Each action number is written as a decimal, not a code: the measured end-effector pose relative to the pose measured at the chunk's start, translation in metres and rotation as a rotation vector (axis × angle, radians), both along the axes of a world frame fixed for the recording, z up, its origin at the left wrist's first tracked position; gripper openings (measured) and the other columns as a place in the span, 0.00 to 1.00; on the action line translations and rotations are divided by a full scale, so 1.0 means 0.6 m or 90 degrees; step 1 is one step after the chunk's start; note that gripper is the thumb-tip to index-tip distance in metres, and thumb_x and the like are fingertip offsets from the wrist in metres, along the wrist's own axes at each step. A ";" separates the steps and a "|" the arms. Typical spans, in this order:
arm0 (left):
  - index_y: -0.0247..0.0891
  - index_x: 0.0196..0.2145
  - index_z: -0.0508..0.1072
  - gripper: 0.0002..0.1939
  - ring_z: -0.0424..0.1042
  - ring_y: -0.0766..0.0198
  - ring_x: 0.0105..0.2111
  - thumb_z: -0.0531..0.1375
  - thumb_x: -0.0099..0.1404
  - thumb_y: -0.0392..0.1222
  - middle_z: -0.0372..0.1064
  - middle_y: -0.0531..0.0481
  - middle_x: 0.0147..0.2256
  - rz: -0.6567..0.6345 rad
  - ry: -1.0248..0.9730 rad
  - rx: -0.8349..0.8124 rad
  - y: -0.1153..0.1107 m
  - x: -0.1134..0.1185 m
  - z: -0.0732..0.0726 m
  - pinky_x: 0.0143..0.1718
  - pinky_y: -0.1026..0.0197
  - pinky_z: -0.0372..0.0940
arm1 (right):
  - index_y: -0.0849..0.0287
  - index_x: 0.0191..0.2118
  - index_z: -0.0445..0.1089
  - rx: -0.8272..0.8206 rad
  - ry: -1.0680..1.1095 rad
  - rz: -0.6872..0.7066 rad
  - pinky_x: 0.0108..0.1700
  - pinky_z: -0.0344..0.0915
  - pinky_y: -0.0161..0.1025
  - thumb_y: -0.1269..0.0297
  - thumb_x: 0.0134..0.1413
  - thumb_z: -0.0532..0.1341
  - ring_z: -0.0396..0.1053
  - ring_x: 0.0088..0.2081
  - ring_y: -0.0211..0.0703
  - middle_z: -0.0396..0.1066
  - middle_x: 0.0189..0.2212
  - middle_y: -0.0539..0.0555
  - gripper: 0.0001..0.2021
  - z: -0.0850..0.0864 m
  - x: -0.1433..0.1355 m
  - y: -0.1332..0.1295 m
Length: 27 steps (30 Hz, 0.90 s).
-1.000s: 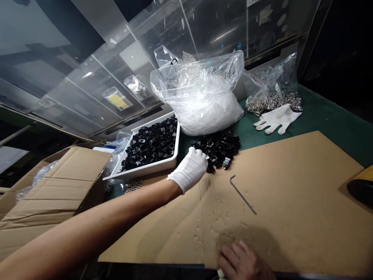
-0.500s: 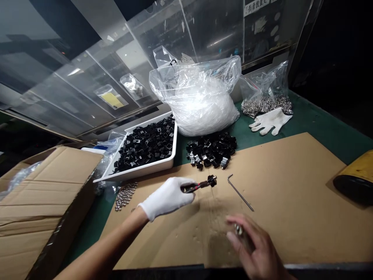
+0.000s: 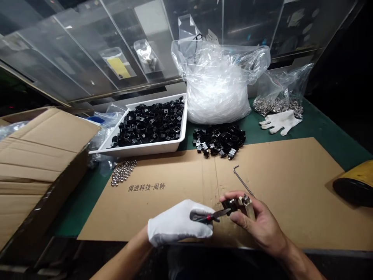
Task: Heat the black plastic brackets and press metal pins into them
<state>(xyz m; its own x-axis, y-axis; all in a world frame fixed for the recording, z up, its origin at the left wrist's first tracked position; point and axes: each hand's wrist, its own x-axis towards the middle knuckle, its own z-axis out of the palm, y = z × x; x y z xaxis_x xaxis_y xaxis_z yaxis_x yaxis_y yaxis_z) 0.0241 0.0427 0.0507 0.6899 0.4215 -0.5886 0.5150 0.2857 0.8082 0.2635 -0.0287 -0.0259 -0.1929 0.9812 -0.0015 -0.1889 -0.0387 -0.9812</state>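
Note:
My left hand (image 3: 182, 222), in a white glove, is closed round pliers (image 3: 208, 217) with dark handles and a red mark. Their jaws point right and meet a small black part (image 3: 229, 206). My bare right hand (image 3: 262, 223) pinches that part between thumb and fingers. It also holds a pale, metal-tipped piece (image 3: 247, 205), partly hidden in the hand, whose kind I cannot make out. Just behind the right fingers a hex key (image 3: 242, 180) lies on the cardboard sheet (image 3: 175, 171). A pile of similar black parts (image 3: 220, 140) sits at the sheet's far edge.
A white tray (image 3: 145, 149) full of black parts stands behind, left of a big clear plastic bag (image 3: 218, 93). Small metal pieces (image 3: 124, 172) lie near the tray. Rightward are a bag of metal pieces (image 3: 278, 103), a glove (image 3: 281, 121) and a yellow object (image 3: 357, 181). A carton (image 3: 43, 155) stands left.
The pliers with the black part have come lower and nearer to me. My right hand has risen to meet them and now grips the black part. The view has shifted.

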 end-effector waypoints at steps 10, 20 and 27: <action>0.39 0.27 0.59 0.11 0.49 0.67 0.27 0.59 0.61 0.41 0.49 0.57 0.25 0.027 0.016 0.023 -0.032 -0.019 -0.018 0.27 0.62 0.46 | 0.45 0.53 0.73 -0.013 -0.054 0.040 0.62 0.65 0.40 0.59 0.64 0.67 0.72 0.55 0.44 0.76 0.52 0.50 0.14 0.007 -0.007 -0.009; 0.38 0.26 0.62 0.06 0.53 0.67 0.27 0.55 0.60 0.39 0.54 0.56 0.25 0.152 0.073 0.139 -0.091 -0.006 -0.092 0.28 0.63 0.50 | 0.50 0.58 0.71 0.059 -0.200 0.028 0.60 0.70 0.44 0.52 0.65 0.64 0.74 0.55 0.47 0.76 0.54 0.53 0.19 -0.004 -0.013 -0.018; 0.38 0.26 0.67 0.16 0.57 0.67 0.23 0.58 0.66 0.51 0.60 0.55 0.22 0.350 0.082 0.241 -0.100 -0.002 -0.138 0.25 0.63 0.53 | 0.57 0.53 0.71 0.141 -0.558 -0.258 0.53 0.72 0.52 0.57 0.68 0.60 0.74 0.47 0.49 0.75 0.47 0.58 0.14 -0.035 0.105 0.029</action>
<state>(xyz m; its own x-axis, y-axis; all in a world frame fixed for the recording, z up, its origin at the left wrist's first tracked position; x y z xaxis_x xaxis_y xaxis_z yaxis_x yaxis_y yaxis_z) 0.0231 -0.0175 -0.0319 0.2508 0.8843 -0.3939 0.4744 0.2424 0.8463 0.3265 -0.0115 -0.0469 0.1389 0.9681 0.2084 0.6495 0.0698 -0.7571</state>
